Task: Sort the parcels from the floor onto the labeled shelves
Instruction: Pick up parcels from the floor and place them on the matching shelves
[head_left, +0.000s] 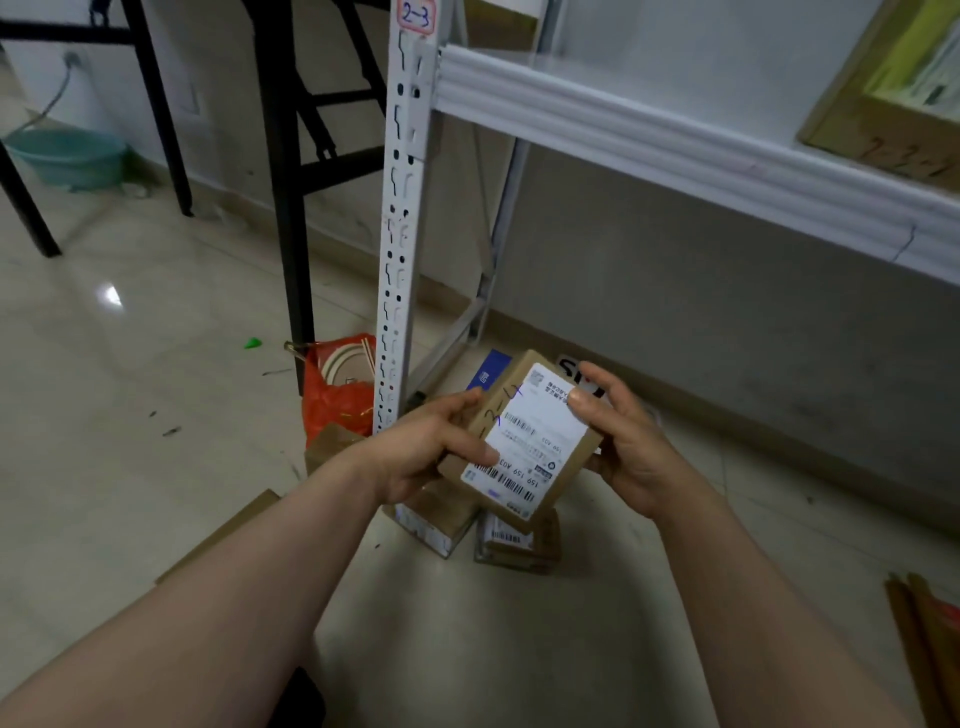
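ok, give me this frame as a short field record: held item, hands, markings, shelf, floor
held item: small cardboard parcel with a white shipping label
left hand: grips the parcel's left side
right hand: grips its right side, thumb on the label
markings: handwritten blue digits ending 3-4
shelf: white metal rack, post tag reads 2-3
floor: more parcels below the hands, orange bag by the post

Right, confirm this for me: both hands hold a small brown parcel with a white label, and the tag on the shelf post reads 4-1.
Not quite. The head view shows the tag on the shelf post reads 2-3, not 4-1. The rest stands: the left hand and right hand hold the small brown parcel with a white label.
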